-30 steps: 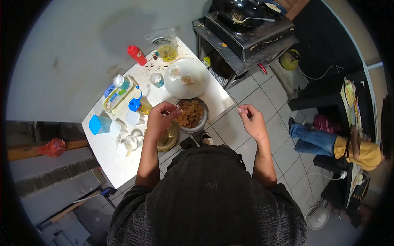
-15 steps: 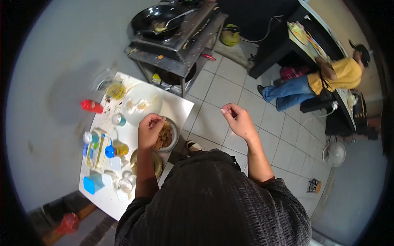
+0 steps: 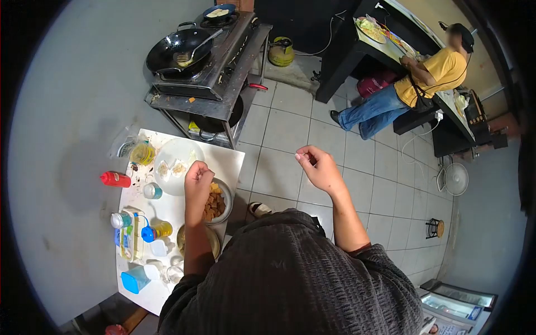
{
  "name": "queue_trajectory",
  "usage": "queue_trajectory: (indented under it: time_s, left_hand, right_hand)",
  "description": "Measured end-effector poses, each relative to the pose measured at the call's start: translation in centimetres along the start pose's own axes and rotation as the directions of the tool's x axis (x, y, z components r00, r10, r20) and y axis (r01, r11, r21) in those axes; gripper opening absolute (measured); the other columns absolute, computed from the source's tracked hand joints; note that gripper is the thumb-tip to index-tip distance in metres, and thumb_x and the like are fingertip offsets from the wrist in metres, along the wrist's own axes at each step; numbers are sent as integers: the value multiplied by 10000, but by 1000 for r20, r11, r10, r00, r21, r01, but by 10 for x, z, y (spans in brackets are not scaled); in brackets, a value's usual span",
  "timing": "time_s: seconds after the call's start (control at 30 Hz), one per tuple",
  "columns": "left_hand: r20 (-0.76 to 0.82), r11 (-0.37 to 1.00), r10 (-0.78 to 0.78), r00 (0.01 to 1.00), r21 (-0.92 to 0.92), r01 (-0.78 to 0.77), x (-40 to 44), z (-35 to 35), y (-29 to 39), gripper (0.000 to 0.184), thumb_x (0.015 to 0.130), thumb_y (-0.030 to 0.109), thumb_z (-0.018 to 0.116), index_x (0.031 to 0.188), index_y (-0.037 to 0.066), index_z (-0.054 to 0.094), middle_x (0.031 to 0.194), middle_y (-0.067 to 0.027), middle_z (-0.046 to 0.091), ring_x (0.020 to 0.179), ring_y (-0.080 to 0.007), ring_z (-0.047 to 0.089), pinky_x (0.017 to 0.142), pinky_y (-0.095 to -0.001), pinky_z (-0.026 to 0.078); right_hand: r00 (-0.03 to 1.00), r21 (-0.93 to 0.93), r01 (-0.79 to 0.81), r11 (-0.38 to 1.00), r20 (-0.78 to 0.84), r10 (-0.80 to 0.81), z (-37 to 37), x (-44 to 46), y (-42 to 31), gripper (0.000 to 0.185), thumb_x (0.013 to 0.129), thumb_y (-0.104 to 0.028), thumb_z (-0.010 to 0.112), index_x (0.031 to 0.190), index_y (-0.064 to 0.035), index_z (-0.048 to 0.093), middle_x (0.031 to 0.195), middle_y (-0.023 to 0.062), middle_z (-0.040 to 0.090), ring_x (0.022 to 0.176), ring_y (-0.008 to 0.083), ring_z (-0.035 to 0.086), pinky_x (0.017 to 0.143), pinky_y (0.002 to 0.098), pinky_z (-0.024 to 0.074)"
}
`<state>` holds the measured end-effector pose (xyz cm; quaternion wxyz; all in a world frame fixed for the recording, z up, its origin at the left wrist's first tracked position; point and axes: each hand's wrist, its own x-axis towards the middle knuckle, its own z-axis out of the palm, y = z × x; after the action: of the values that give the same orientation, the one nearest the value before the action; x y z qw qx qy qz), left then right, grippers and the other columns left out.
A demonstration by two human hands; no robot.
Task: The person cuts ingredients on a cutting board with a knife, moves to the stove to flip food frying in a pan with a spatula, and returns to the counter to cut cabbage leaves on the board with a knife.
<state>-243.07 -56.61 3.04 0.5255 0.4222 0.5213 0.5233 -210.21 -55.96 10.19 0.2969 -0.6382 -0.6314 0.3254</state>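
While hands (image 3: 321, 171) hover, cluttered table (image 3: 226, 162) stands beside wall (image 3: 67, 134).

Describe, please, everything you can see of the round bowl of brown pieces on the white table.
The bowl is round and pale grey; whether metal or plastic is unclear. It sits upright on the white table, near the edge, holding brown pieces and some yellower ones. The left hand and forearm hide its left side in this view; whether the hand touches it cannot be told.
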Motion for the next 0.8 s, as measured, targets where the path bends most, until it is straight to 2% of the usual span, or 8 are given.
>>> queue_trajectory:
  time_s: [0.2,0.27,0.37,0.47,0.53,0.8]
  left_hand:
    - [-26,999,7,1000,-46,-8,1,-1,-8,111,880,-18,558,813,63,520,727,64,468,658,-13,420,584,-176,337]
    - [-2,996,41,999,77,-41,5,-11,-24,145,903,19,624,816,62,516,734,64,499,675,-13,455,610,-169,367]
    - [4,998,40,999,51,-41,-1,2,0,153,916,54,670,836,55,539,752,62,526,691,-14,477,634,-166,386]
    - [-3,998,34,999,52,-34,-3,12,6,114,917,47,674,876,48,567,762,63,535,695,-12,479,637,-169,386]
    - [12,997,33,999,63,-34,-6,12,4,95,919,40,669,896,44,576,771,62,539,703,-12,482,639,-171,388]
    - [-3,1000,8,1000,29,-8,-22,11,-7,96,930,38,635,896,51,546,799,53,540,722,-15,484,650,-177,390]
  right_hand:
    - [1000,9,0,1000,-13,0,0,-4,5,241,920,-239,674,998,-12,667,689,83,613,597,166,568,604,324,490]
    - [1000,15,-7,1000,-19,8,-1,-6,4,240,920,-238,675,998,-11,667,688,81,611,595,164,565,601,322,488]
    - [1000,-3,-26,1000,-7,26,-3,-11,2,234,921,-233,673,997,-12,668,692,80,610,595,163,565,601,320,488]
    - [1000,7,-23,1000,-16,24,-4,-15,7,235,922,-235,671,998,-12,668,692,76,605,597,163,562,603,317,486]
    - [999,37,-14,999,-29,15,-3,-18,10,222,936,-220,675,992,-5,666,659,-8,543,596,79,467,563,268,421]
    - [1000,32,-2,999,-6,2,-1,-25,24,220,941,-216,670,1003,-5,659,649,-25,507,590,69,439,550,262,402]
